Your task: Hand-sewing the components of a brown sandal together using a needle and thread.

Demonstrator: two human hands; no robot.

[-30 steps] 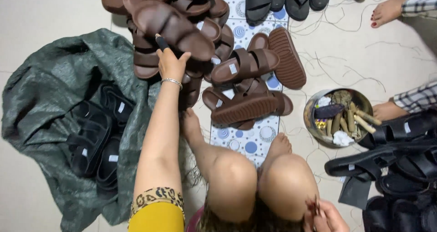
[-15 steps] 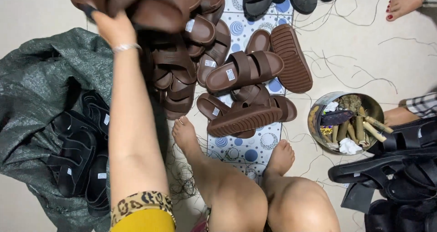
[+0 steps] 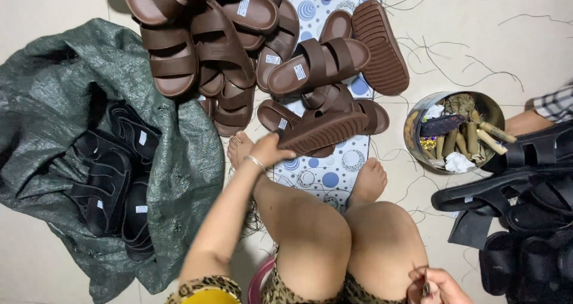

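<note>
Brown sandal, sole-up, held at its near end by the left hand.

The left hand [image 3: 267, 152] reached forward over the left foot, its grip closed on the heel end of a brown sandal [image 3: 325, 131] lying tilted on the patterned mat [image 3: 325, 176]. The sandal's long axis ran up and to the right, away from the grip, its far end resting against other brown sandals of the pile [image 3: 239, 35]. The right hand [image 3: 433, 285] stayed low beside the right knee, well apart from the sandal, fingers pinched on a small dark tool [image 3: 425, 289] of uncertain kind; the left hand was clearly the nearer. Black sandals [image 3: 113, 178] lay on a green sack [image 3: 54, 95] to the left; a metal bowl of oddments [image 3: 456, 131] stood to the right.
</note>
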